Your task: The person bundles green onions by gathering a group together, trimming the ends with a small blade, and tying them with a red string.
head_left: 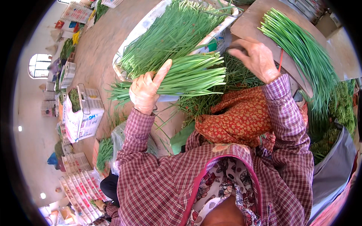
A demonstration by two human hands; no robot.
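My left hand (145,90) grips a thick bundle of long green chives (188,77), held level in front of me with the thumb up across the stalks. My right hand (255,56) reaches forward to the edge of a brown board (250,22); its fingers are curled at the board's near edge and whether they hold anything is hidden. A second bunch of chives (301,49) lies along the board, with a red band (280,59) beside my right wrist. A white crate (151,19) heaped with loose chives stands beyond the bundle.
Cut greens litter the ground below the bundle, and more greens fill a grey sack (333,162) at my right. White boxes (85,113) and stacked crates (81,186) line the left. A red patterned cloth (241,120) covers my lap.
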